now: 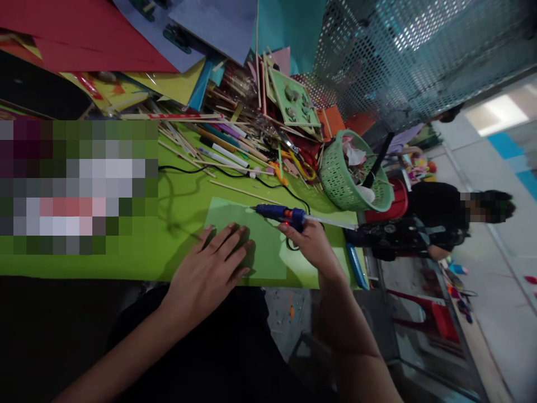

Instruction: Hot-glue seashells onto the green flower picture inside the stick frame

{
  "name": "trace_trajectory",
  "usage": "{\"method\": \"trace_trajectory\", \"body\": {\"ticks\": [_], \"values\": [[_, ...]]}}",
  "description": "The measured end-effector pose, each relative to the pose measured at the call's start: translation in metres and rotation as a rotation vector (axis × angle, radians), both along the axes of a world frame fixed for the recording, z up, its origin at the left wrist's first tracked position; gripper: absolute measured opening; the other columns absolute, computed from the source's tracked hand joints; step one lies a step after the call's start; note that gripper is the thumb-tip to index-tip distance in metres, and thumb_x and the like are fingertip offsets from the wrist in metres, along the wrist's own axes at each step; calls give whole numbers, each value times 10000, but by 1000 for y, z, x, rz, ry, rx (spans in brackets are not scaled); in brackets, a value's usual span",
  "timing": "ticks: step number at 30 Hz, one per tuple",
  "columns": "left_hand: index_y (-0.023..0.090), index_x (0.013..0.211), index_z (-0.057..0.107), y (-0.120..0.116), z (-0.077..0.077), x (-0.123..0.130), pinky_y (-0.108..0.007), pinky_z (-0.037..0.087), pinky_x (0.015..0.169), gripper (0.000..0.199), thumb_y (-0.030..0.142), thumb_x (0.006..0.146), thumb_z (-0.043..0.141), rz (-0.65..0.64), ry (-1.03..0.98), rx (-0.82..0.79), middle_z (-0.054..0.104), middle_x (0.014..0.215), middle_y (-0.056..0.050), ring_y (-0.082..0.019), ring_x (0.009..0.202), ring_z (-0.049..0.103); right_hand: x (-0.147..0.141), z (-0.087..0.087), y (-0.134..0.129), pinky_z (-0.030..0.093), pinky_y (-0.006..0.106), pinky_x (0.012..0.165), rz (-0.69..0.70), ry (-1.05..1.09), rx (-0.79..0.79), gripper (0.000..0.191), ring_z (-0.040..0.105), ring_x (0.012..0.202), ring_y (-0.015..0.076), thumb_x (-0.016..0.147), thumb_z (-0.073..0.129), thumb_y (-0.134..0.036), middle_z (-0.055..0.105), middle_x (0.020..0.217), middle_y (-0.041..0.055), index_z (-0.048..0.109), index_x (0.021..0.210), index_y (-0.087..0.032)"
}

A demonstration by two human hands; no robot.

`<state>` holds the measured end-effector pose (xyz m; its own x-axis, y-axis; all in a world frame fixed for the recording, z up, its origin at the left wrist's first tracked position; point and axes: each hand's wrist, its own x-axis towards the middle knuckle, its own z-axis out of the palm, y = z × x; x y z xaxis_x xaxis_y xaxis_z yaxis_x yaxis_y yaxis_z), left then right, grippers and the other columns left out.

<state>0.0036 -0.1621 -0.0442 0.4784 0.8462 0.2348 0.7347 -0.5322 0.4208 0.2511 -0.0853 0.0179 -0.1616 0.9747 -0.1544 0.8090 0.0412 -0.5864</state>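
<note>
My left hand (213,260) lies flat, fingers spread, over the left part of a light green sheet of paper (266,252) on the green table (126,263). In my right hand (308,240) is a blue glue gun (274,212), its small red light showing near my thumb. A pale glue stick (331,222) sticks out of its back. The nozzle points left, near the sheet's upper edge; whether it touches the paper I cannot tell. Behind the gun a black cord (268,182) runs across the table.
Pens (224,157), thin wooden sticks (247,192) and yellow-handled scissors (302,166) crowd the back. A green basket (335,179) stands at the right, near a blue cutter (356,266). A framed green craft piece (293,101) leans behind. Another person (436,218) is farther right.
</note>
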Motion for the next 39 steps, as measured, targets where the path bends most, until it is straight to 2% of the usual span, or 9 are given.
{"method": "trace_trajectory", "body": {"ticks": [4,12,16,20,26,33,39], "values": [[278,1421,561,0,0,0,-554,337,1206,402,376,1055,426,14,14,-2,479,1588,-14,-269,1484,409,-2,-3,1,422,279,643,23,-2,16,430,596,750,201,898,635,-545,669,792,42,751,1057,-162],[265,1390,579,-1,-4,1,-574,339,1197,376,345,1042,462,11,10,11,461,1600,-26,-270,1496,390,10,4,-3,413,278,619,-46,-34,-20,434,587,690,193,885,644,-557,661,726,37,746,991,-148],[255,1404,569,-1,-4,0,-581,341,1193,388,338,1036,479,12,-8,30,468,1595,-31,-276,1490,401,8,0,-3,416,276,626,-35,-11,-11,422,594,717,197,888,635,-553,662,733,40,739,951,-149],[255,1409,571,-1,-3,0,-595,349,1186,395,332,1029,497,10,-23,34,487,1581,-37,-291,1479,418,6,-3,-2,415,274,631,-10,6,0,420,596,734,196,890,639,-556,673,776,40,737,983,-159],[255,1386,591,-1,-1,0,-597,350,1192,384,325,1013,531,14,-31,11,478,1585,-44,-306,1478,419,9,1,-2,416,281,628,-27,-25,-6,428,600,714,206,889,638,-566,657,724,37,749,966,-160],[266,1435,546,-2,-4,-1,-599,313,1206,418,348,1027,509,0,-10,22,458,1599,-37,-295,1498,386,-2,-2,1,422,279,662,17,22,3,407,608,786,208,906,632,-533,681,816,42,743,1048,-168],[249,1395,584,-2,-2,0,-595,336,1203,389,341,1023,515,17,-35,20,490,1577,-44,-298,1480,418,9,2,-2,423,282,647,-17,-10,-5,423,609,743,206,896,635,-558,669,757,39,738,979,-157]]}}
